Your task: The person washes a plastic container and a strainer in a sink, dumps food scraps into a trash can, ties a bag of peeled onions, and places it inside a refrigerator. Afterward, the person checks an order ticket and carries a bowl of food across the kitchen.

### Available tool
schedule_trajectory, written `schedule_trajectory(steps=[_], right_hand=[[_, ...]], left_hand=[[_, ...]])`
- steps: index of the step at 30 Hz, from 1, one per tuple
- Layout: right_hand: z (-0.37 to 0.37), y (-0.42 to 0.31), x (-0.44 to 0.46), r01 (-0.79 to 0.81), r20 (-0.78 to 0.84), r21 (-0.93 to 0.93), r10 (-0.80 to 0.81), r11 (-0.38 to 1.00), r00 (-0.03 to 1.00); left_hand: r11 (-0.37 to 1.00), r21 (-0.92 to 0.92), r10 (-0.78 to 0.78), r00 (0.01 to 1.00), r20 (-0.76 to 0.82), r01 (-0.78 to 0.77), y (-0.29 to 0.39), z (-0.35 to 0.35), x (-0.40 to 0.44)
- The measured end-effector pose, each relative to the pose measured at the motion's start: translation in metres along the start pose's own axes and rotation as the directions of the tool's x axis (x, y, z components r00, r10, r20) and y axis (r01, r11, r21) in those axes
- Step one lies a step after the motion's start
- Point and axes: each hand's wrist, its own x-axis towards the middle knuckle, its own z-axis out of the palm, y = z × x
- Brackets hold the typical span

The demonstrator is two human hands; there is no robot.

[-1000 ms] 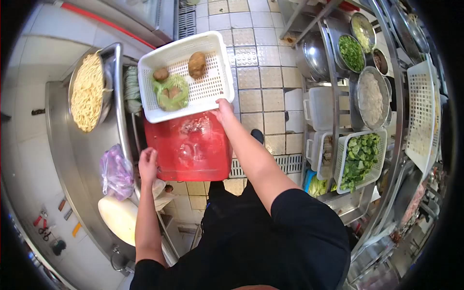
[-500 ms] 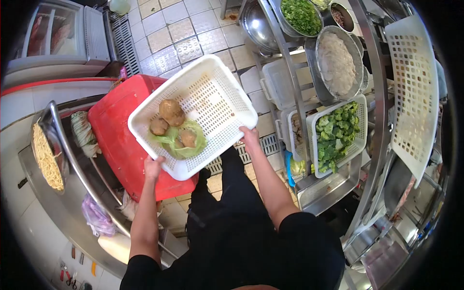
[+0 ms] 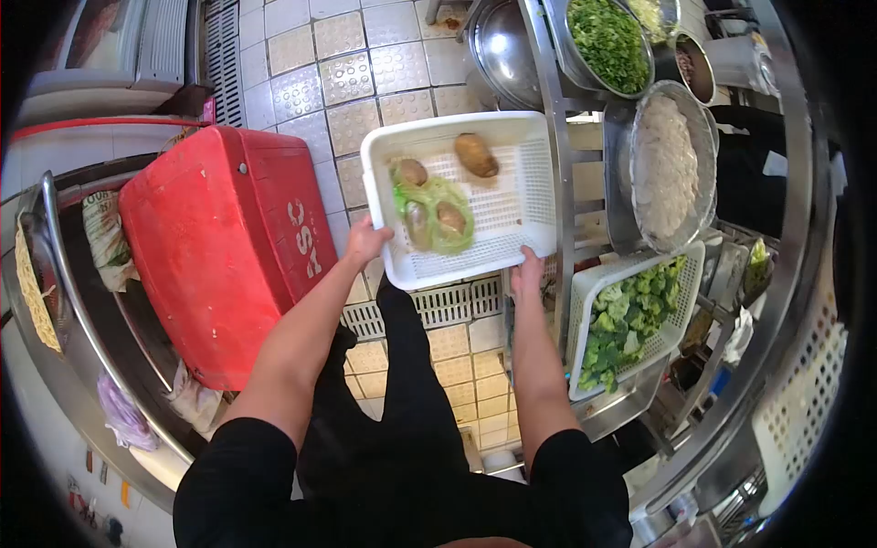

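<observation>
The left hand (image 3: pixel 368 241) and right hand (image 3: pixel 527 271) hold a white perforated basket (image 3: pixel 508 217), fingers gripping its near end. Potatoes (image 3: pixel 477 155) lie inside; broccoli (image 3: pixel 630 329) sits nearby.

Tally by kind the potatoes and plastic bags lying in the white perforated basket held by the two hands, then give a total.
Potatoes: 4
Green plastic bag: 1
Total: 5 things in the white perforated basket
</observation>
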Motion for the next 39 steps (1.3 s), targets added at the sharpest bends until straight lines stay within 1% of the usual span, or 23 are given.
schedule_trajectory(steps=[2,6,9,11,12,14,15,17,21,23,25,26,27,28,29,30,31,32,33,35,36,37,39], right_hand=[[0.0,0.0,0.006,-0.007,0.0,0.06,0.007,0.998,1.0],[0.025,0.004,-0.009,-0.402,0.005,-0.02,0.402,0.916,0.916],[0.046,0.018,-0.015,-0.454,-0.011,-0.183,0.46,0.872,0.888],[0.021,0.035,0.012,-0.349,-0.073,-0.031,0.346,0.937,0.935],[0.025,0.033,0.019,-0.353,-0.06,0.056,0.356,0.934,0.933],[-0.001,0.034,0.038,-0.151,-0.115,-0.114,0.138,0.982,0.984],[-0.058,0.072,0.106,-0.188,-0.204,-0.113,0.163,0.976,0.965],[-0.017,0.022,0.083,-0.115,-0.272,-0.091,0.086,0.989,0.958],[0.0,-0.046,0.059,-0.266,-0.183,-0.286,0.219,0.921,0.958],[0.007,-0.07,0.043,-0.355,-0.17,-0.405,0.312,0.843,0.935],[0.012,-0.1,0.023,-0.446,-0.206,-0.503,0.398,0.741,0.894],[0.019,-0.107,0.013,-0.5,-0.226,-0.55,0.456,0.669,0.861],[0.024,-0.116,0.0,-0.536,-0.247,-0.589,0.497,0.605,0.832],[0.039,-0.126,-0.026,-0.541,-0.244,-0.653,0.529,0.53,0.813],[0.056,-0.132,-0.05,-0.428,-0.15,-0.773,0.521,0.467,0.84],[0.086,-0.144,-0.093,-0.293,-0.054,-0.867,0.509,0.403,0.859],[0.111,-0.147,-0.094,-0.239,-0.046,-0.941,0.61,0.239,0.791],[0.157,-0.16,-0.123,-0.155,-0.035,-0.977,0.604,0.148,0.797],[0.196,-0.163,-0.142,0.0,0.086,-0.99,0.611,0.14,0.787],[0.279,-0.177,-0.162,0.226,0.27,-0.963,0.564,0.147,0.781],[0.323,-0.193,-0.175,0.318,0.409,-0.91,0.69,0.265,0.597],[0.38,-0.202,-0.188,0.553,0.571,-0.798,0.596,0.24,0.565],[0.491,-0.205,-0.208,0.898,0.86,-0.44,0.287,-0.007,0.423]], left_hand=[[0.999,-0.048,0.024,0.998,0.055,-0.022,-0.006,0.031,0.028],[0.995,-0.029,0.1,0.995,0.029,-0.099,-0.001,0.108,0.056],[0.965,0.085,0.243,0.966,0.083,-0.25,0.024,0.153,0.054],[0.907,0.227,0.311,0.928,0.206,-0.354,0.045,0.167,0.049],[0.922,0.162,0.289,0.902,0.319,-0.353,0.064,0.156,0.041],[0.879,0.157,0.352,0.836,0.421,-0.45,0.079,0.146,0.028],[0.811,0.243,0.423,0.821,0.383,-0.531,0.073,0.139,0.026],[0.969,-0.046,0.241,0.894,0.379,-0.242,0.053,0.111,0.009],[0.914,0.063,0.402,0.916,-0.01,-0.4,0.08,-0.048,-0.135],[0.96,0.036,0.279,0.935,-0.219,-0.278,0.059,-0.139,-0.201],[0.966,-0.003,0.203,0.761,-0.617,-0.26,0.011,-0.212,-0.259],[0.951,0.051,0.234,0.602,-0.763,-0.306,-0.015,-0.259,-0.292],[0.963,-0.054,0.025,0.286,-0.958,-0.266,0.034,-0.288,-0.354],[0.999,-0.044,-0.043,0.026,-0.999,-0.021,0.028,-0.329,-0.391],[0.993,-0.108,-0.117,-0.193,-0.974,-0.055,0.023,-0.362,-0.431],[0.998,-0.051,-0.065,-0.382,-0.922,-0.047,0.001,-0.4,-0.457],[0.957,0.064,0.194,-0.46,-0.867,0.283,-0.018,-0.435,-0.488],[0.931,0.061,0.211,-0.393,-0.895,0.36,-0.02,-0.458,-0.519],[0.911,-0.082,0.047,-0.297,-0.954,0.405,-0.028,-0.489,-0.535],[0.741,-0.013,-0.017,-0.001,-1.0,0.672,-0.028,-0.524,-0.554],[0.668,0.002,-0.114,0.104,-0.988,0.744,-0.027,-0.537,-0.558],[0.578,0.066,-0.256,0.257,-0.932,0.813,-0.02,-0.553,-0.556],[0.573,0.012,-0.386,0.283,-0.878,0.82,-0.018,-0.58,-0.543]])
